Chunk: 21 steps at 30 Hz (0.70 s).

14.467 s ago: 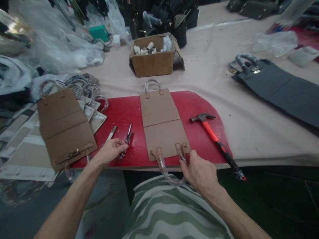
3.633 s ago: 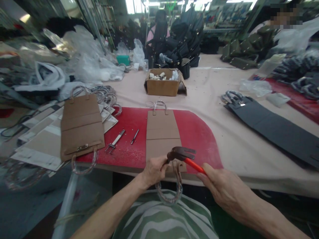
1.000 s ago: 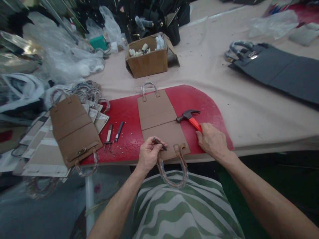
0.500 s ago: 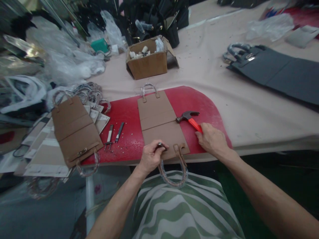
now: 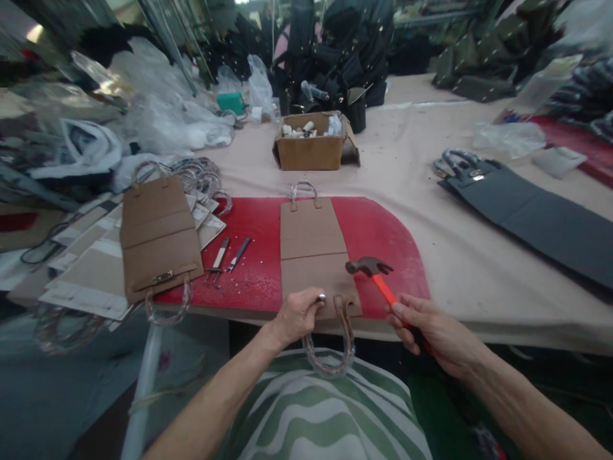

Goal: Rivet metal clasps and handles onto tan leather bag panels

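A flat brown bag panel [image 5: 313,239] lies on the red mat [image 5: 387,236], with one plastic-wrapped handle at its far end and another hanging over the table's front edge. My left hand [image 5: 297,313] pinches a small metal punch-like tool [image 5: 322,298], whose round top shows above the panel near the handle's base. The tool's lower end is hidden by the fingers. In my right hand [image 5: 426,326] is a claw hammer [image 5: 378,278] with an orange-red handle. Its head is raised over the panel's right edge, apart from the metal tool.
Two slim metal pronged tools [image 5: 220,255] lie on the mat's left among small specks. Left of them, another brown bag panel [image 5: 160,236] rests on stacked pale panels [image 5: 86,287]. Behind stands a cardboard box [image 5: 309,153]; a dark grey bag panel [image 5: 536,204] lies at right.
The view has tilted up and shifted left. My right hand has turned its grip, and the hammer is held more off the panel. My left hand keeps the metal tool by the handle base.
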{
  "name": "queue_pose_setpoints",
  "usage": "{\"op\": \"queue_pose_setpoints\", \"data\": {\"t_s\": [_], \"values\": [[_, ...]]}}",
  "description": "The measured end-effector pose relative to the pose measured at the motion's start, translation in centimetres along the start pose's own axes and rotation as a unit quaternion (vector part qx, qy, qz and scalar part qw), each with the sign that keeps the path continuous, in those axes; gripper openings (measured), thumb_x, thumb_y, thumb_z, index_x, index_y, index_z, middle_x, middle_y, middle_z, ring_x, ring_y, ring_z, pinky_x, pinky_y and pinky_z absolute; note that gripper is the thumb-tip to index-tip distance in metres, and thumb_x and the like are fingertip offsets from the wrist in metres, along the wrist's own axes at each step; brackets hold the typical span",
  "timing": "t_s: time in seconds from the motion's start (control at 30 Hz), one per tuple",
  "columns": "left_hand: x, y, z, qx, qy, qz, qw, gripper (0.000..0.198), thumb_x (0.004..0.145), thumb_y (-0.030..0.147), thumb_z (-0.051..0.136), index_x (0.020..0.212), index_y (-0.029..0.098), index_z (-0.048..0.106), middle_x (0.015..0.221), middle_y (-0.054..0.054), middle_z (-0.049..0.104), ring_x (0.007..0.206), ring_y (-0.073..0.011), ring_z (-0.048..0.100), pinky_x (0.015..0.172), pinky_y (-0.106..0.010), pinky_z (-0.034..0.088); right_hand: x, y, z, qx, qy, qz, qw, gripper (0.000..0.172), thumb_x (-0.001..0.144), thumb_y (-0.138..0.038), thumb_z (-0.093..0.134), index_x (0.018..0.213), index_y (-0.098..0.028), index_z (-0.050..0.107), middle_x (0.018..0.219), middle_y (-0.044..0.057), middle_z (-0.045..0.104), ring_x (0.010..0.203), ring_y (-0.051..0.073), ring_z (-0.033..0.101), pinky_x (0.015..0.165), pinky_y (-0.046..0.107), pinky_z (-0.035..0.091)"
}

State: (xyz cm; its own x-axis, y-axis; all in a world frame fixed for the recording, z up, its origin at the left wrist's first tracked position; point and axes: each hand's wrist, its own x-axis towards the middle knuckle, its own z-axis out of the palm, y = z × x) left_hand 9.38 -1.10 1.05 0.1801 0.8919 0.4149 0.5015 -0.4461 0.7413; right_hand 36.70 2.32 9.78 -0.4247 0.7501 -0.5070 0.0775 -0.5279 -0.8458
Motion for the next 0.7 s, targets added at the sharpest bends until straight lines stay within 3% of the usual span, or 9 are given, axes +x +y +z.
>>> {"op": "queue_pose_setpoints", "data": {"t_s": [0.17, 0.27, 0.37, 0.47, 0.57, 0.63, 0.7], "values": [[0.0, 0.1, 0.1, 0.004, 0.001, 0.000, 1.000, 0.015, 0.092, 0.012, 0.047, 0.094, 0.018, 0.060, 0.080, -0.004, 0.066, 0.070, -0.0146, 0.063, 0.066, -0.024, 0.051, -1.8, -1.4, 2.1, -0.042, 0.004, -0.140, 0.989, 0.046, 0.092, -0.062, 0.065, 0.102, -0.019, 0.052, 0.068, -0.004, 0.049, 0.050, 0.011, 0.046, 0.048, 0.020, 0.041], [0.0, 0.1, 0.1, 0.008, 0.007, 0.007, 1.000, 0.016, 0.090, 0.010, 0.047, 0.096, 0.018, 0.060, 0.082, -0.004, 0.067, 0.072, -0.0152, 0.064, 0.067, -0.024, 0.051, -2.3, -1.2, 2.6, -0.211, 0.038, -0.177, 0.961, 0.043, 0.100, -0.060, 0.048, 0.084, -0.020, 0.048, 0.060, -0.005, 0.041, 0.045, 0.012, 0.039, 0.043, 0.022, 0.033], [-0.1, 0.0, 0.2, 0.004, 0.012, 0.012, 1.000, 0.016, 0.091, 0.011, 0.047, 0.097, 0.018, 0.060, 0.084, -0.005, 0.067, 0.074, -0.0154, 0.064, 0.068, -0.024, 0.051, -3.0, -2.0, 3.5, -0.410, 0.086, -0.287, 0.861, 0.035, 0.104, -0.044, 0.042, 0.076, -0.021, 0.045, 0.057, -0.004, 0.042, 0.045, 0.014, 0.041, 0.044, 0.025, 0.028], [-0.1, -0.2, 0.3, 0.002, 0.011, 0.000, 1.000, 0.015, 0.091, 0.011, 0.047, 0.097, 0.018, 0.060, 0.083, -0.004, 0.066, 0.073, -0.0149, 0.063, 0.068, -0.025, 0.050, -3.3, -3.0, 4.6, -0.495, 0.149, -0.425, 0.743, 0.027, 0.106, -0.032, 0.037, 0.086, -0.021, 0.050, 0.060, -0.003, 0.048, 0.045, 0.015, 0.044, 0.046, 0.027, 0.030], [-0.2, -0.2, 0.3, 0.003, 0.010, -0.004, 1.000, 0.016, 0.090, 0.011, 0.047, 0.095, 0.018, 0.061, 0.081, -0.004, 0.066, 0.071, -0.0147, 0.063, 0.066, -0.024, 0.049, -3.0, -2.7, 5.1, -0.563, 0.152, -0.463, 0.668, 0.028, 0.107, -0.028, 0.033, 0.086, -0.020, 0.050, 0.062, 0.000, 0.052, 0.046, 0.018, 0.048, 0.047, 0.030, 0.028], [-0.2, -0.3, 0.3, 0.010, 0.010, -0.002, 1.000, 0.017, 0.090, 0.012, 0.045, 0.093, 0.018, 0.061, 0.078, -0.004, 0.066, 0.068, -0.0145, 0.062, 0.063, -0.023, 0.049, -2.8, -2.3, 4.9, -0.606, 0.115, -0.422, 0.664, 0.031, 0.107, -0.029, 0.031, 0.080, -0.022, 0.045, 0.059, 0.000, 0.050, 0.041, 0.018, 0.044, 0.044, 0.032, 0.021], [-0.2, -0.3, 0.3, 0.016, 0.009, 0.003, 1.000, 0.018, 0.091, 0.012, 0.045, 0.094, 0.018, 0.061, 0.079, -0.004, 0.066, 0.069, -0.0148, 0.063, 0.064, -0.024, 0.049, -3.1, -2.1, 4.8, -0.599, 0.104, -0.377, 0.699, 0.031, 0.107, -0.031, 0.031, 0.080, -0.023, 0.045, 0.057, -0.001, 0.048, 0.040, 0.017, 0.041, 0.043, 0.032, 0.020]]}}
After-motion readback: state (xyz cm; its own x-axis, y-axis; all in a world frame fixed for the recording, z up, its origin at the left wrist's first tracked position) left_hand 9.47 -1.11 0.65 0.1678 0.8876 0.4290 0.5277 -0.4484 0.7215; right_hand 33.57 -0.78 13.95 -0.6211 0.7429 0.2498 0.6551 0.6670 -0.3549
